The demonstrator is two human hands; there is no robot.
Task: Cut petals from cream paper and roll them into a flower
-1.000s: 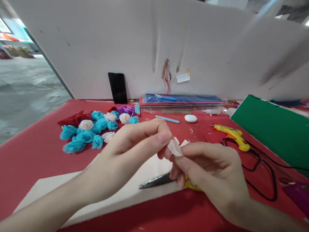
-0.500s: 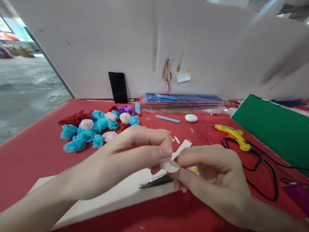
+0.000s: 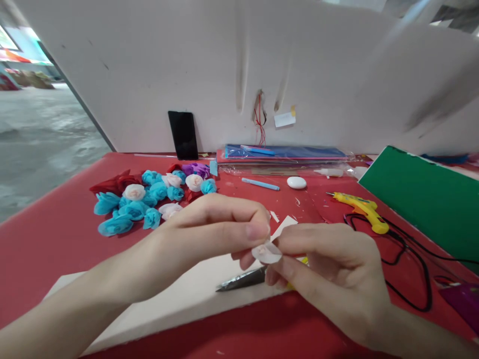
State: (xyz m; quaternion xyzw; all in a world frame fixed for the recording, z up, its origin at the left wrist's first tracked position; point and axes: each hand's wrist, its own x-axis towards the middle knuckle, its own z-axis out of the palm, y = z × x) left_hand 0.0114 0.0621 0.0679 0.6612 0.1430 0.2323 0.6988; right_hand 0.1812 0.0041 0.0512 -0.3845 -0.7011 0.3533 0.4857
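Between my two hands is a small pale pink paper flower, partly covered by fingers. My left hand pinches it from the left with thumb and forefinger. From the right, my right hand grips its edge between thumb and forefinger. Below them, scissors with dark blades and a bit of yellow handle showing lie on a pale pink paper sheet. A narrow paper strip sticks out behind my hands.
Blue, pink, red and purple paper flowers cluster at the left. A yellow glue gun with a black cord lies at the right, beside a green board. A phone leans on the back panel; a blue pen lies mid-table.
The paper flower has turned and shifted slightly right, so its rolled centre faces up more. Both hands keep their pinch with small finger movements.
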